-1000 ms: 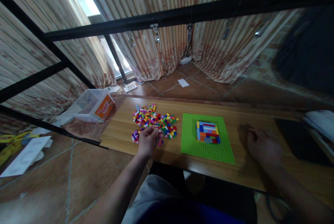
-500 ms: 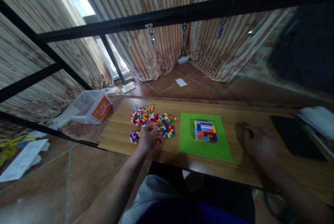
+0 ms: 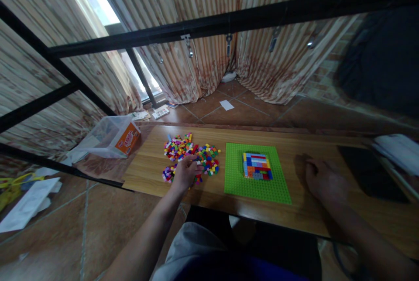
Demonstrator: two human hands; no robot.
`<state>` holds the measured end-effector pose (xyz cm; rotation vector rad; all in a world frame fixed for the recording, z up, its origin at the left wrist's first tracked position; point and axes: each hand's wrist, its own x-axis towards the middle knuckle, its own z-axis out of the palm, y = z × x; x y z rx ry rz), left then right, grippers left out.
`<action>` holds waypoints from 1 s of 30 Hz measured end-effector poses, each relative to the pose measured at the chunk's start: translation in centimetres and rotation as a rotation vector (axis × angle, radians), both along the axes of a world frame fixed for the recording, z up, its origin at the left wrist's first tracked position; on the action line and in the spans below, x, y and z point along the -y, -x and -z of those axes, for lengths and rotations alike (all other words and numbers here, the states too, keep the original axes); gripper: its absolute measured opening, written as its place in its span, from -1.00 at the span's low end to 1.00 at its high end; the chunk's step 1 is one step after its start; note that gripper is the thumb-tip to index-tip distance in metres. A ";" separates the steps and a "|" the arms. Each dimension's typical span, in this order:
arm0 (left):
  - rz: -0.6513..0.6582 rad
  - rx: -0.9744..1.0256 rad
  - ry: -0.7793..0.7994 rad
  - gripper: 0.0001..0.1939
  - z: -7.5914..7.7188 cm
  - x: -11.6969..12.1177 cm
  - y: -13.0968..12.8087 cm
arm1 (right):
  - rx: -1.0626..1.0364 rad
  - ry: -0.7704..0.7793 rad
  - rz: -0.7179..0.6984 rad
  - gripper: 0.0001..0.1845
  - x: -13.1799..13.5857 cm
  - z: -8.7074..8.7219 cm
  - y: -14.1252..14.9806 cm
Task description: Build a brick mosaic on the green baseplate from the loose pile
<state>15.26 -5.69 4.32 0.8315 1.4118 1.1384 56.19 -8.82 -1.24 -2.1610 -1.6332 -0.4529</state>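
Observation:
My left hand (image 3: 186,172) is over a spread of small coloured toy bricks (image 3: 178,146), its fingers curled and thumb close to the index finger. Whatever lies between those fingertips is too small to make out. To the right, a green studded baseplate (image 3: 234,180) lies flat on the table. On its middle stands a low, squarish block of built-up bricks (image 3: 257,166) in blue, red, yellow, orange and white. My right hand (image 3: 324,180) rests on the table beyond the baseplate's right side, loosely closed, with nothing visible in it.
The bricks and baseplate lie on a long wooden table (image 3: 147,159). A clear plastic box (image 3: 108,137) with an orange label stands past its left end. A dark flat pad (image 3: 369,172) and a white cloth-like bundle (image 3: 399,152) are at the right. A black metal bar (image 3: 209,28) crosses above.
My left hand stays over the bricks with only a slight shift of its fingers. My right hand has not visibly moved. The view has tilted very slightly.

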 end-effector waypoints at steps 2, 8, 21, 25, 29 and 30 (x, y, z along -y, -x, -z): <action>-0.005 -0.009 -0.008 -0.77 -0.1 0.1 -0.1 | -0.008 -0.004 0.014 -0.64 0.0 0.0 0.0; 0.101 -0.060 -0.095 -0.75 -0.3 0.5 -0.6 | -0.030 0.005 -0.021 -0.65 -0.1 0.1 -0.2; 0.473 -0.656 -0.666 -0.85 -1.8 1.9 -10.0 | -0.108 0.029 0.008 -0.65 -0.2 -0.5 0.4; 0.555 -0.772 -0.766 -0.83 -1.1 1.3 -12.9 | -0.133 0.036 0.045 -0.64 -0.3 -0.7 0.4; 0.606 -0.809 -0.821 -0.77 -0.2 0.9 -14.6 | -0.148 0.033 0.032 -0.65 -0.3 -0.8 0.5; 0.610 -0.809 -0.833 -0.76 0.0 0.9 -14.9 | -0.149 0.032 0.034 -0.65 -0.3 -0.8 0.5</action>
